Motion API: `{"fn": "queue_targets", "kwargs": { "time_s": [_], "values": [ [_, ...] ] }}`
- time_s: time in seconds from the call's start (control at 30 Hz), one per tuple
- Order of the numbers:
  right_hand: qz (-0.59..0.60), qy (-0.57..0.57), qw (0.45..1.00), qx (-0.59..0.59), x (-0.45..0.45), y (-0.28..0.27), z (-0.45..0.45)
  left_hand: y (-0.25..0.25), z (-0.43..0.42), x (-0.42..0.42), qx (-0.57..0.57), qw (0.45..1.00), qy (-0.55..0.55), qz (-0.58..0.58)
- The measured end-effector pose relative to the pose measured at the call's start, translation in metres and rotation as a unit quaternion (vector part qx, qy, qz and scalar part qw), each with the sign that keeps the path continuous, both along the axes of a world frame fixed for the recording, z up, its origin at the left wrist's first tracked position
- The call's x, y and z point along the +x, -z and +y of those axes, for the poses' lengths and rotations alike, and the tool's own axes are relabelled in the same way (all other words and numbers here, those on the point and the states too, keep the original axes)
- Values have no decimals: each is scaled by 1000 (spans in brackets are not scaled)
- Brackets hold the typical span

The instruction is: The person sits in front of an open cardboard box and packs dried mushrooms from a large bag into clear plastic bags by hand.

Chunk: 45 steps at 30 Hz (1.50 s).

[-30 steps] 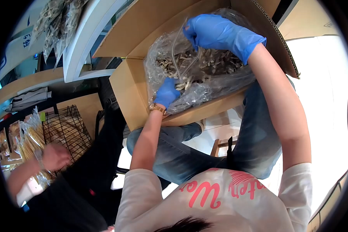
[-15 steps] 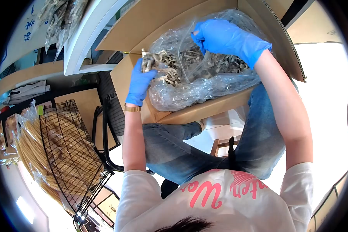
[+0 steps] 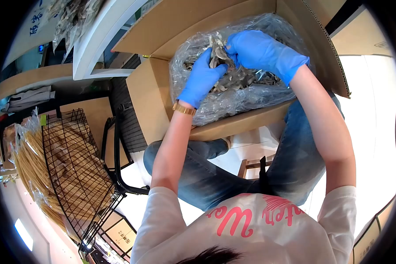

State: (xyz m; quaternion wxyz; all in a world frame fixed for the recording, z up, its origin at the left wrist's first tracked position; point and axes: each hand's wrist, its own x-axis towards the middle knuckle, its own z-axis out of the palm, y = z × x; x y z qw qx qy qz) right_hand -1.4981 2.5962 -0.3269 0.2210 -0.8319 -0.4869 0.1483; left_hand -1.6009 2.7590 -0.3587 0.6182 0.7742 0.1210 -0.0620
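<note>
My left hand (image 3: pixel 202 78), in a blue glove, is closed on a clump of dried grey-and-cream pieces (image 3: pixel 217 52) that look like dried mushrooms. Close beside it, my right hand (image 3: pixel 255 50), gloved too, has its fingers bent together near the clump; what they hold is hidden. Both hands are over a large clear plastic bag (image 3: pixel 251 99). More dried pieces (image 3: pixel 233 81) lie in the bag, which lines an open cardboard box (image 3: pixel 149 88) between my knees.
A black wire basket (image 3: pixel 75 171) with long tan bundled sticks (image 3: pixel 28 163) stands at the left. A white frame (image 3: pixel 84 57) rises beside the box. The box's raised flap (image 3: pixel 325 48) is on the right. Bagged dried goods (image 3: pixel 77 20) hang at upper left.
My left hand has moved right and slightly up with the clump, from the box's left side to my right hand. The right hand has shifted slightly; the clear plastic edge beneath it no longer shows.
</note>
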Motion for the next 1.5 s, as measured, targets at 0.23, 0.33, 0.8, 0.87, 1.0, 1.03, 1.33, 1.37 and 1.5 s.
{"fn": "queue_targets", "kwargs": {
  "time_s": [0.23, 0.33, 0.8, 0.87, 1.0, 1.03, 1.33, 1.37, 1.5],
  "values": [
    [-32, -33, 998, -45, -3, 3, 4, 20, 9, 34, 148, 981, 124, 26],
    [-42, 37, 998, -4, 11, 11, 0, 23, 11, 38, 174, 977, 115, 44],
    [7, -62, 998, -10, 7, 9, 4, -6, 7, 38, 361, 879, 246, 189],
    [18, -78, 997, -8, 11, 11, 2, -7, 10, 39, 377, 864, 245, 227],
    [24, -80, 996, 22, 6, 4, 4, -2, 9, 41, 446, 821, 297, 200],
    [7, -64, 997, 32, 4, 5, 5, -4, 7, 41, 436, 824, 317, 177],
    [-4, -9, 996, 84, 16, 4, -5, -43, 28, 43, 293, 902, 316, -7],
    [-20, 4, 994, 104, 18, 2, -8, -46, 30, 41, 260, 907, 329, -48],
    [-8, 63, 998, 14, 17, -23, -23, -62, 40, 26, 264, 898, 345, -71]
  ]
}}
